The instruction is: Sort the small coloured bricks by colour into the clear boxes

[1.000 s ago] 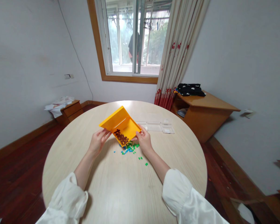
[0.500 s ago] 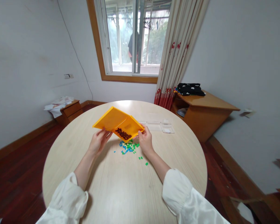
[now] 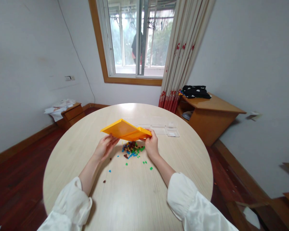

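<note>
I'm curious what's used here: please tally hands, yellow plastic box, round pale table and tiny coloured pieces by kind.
Left hand and right hand: 2
Yellow plastic box: 1
Round pale table: 1
Tiny coloured pieces: too heaped to count
Countable total: 4

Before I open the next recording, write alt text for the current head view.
A left hand and right hand hold an open yellow box, tilted, above a heap of small brown, blue and green pieces on a round pale table. A clear plastic tray lies farther back, with a window behind.
</note>
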{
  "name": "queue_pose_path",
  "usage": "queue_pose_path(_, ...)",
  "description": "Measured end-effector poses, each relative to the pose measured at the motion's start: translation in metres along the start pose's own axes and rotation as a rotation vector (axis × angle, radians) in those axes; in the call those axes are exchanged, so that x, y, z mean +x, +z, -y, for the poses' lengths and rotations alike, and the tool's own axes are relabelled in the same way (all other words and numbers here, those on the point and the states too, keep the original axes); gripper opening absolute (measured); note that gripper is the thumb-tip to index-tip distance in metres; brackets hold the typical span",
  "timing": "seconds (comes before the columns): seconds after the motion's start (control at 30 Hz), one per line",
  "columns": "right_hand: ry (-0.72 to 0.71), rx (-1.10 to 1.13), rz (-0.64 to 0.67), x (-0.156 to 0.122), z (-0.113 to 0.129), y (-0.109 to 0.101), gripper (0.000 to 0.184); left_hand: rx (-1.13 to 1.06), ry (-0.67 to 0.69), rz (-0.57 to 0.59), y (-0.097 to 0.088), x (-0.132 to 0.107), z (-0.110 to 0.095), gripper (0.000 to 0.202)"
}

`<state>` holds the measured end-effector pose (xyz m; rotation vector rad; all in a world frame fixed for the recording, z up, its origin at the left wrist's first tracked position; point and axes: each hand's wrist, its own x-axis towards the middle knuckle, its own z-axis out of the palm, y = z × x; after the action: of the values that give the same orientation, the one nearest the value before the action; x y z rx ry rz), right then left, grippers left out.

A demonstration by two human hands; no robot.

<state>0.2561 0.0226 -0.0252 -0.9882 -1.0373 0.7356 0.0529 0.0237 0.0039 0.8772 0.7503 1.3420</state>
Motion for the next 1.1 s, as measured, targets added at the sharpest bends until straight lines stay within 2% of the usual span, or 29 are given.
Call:
queue_pose_path(0.17, -0.014, 0.079, -0.002, -0.001, 0.004, 0.001, 0.032, -0.037, 0.002, 0.055, -0.002, 0.0, 0.002, 0.026)
queue_pose_path(0.27, -0.041, 0.112, 0.006, -0.002, 0.008, 0.002, 0.032, -0.055, 0.001, 0.051, -0.003, 0.0, 0.002, 0.03)
queue_pose_path(0.53, -0.067, 0.083, 0.045, -0.006, 0.019, 0.005, 0.04, -0.017, 0.109, -0.049, 0.001, -0.002, -0.003, 0.035)
queue_pose_path(0.63, -0.011, 0.065, 0.126, -0.011, 0.021, 0.009, 0.046, 0.04, 0.177, -0.13, -0.003, -0.001, -0.009, 0.036)
queue_pose_path(0.8, 0.044, 0.074, 0.259, -0.016, 0.016, 0.011, 0.056, 0.007, 0.318, -0.33, -0.027, 0.01, -0.021, 0.025)
queue_pose_path(0.93, 0.016, -0.031, 0.256, -0.012, 0.006, 0.006, 0.042, -0.131, 0.44, -0.486, -0.055, 0.016, -0.033, 0.013)
queue_pose_path(1.1, -0.11, -0.277, 0.28, -0.009, 0.002, 0.001, 0.024, -0.055, 0.377, -0.743, -0.105, 0.022, -0.035, 0.007)
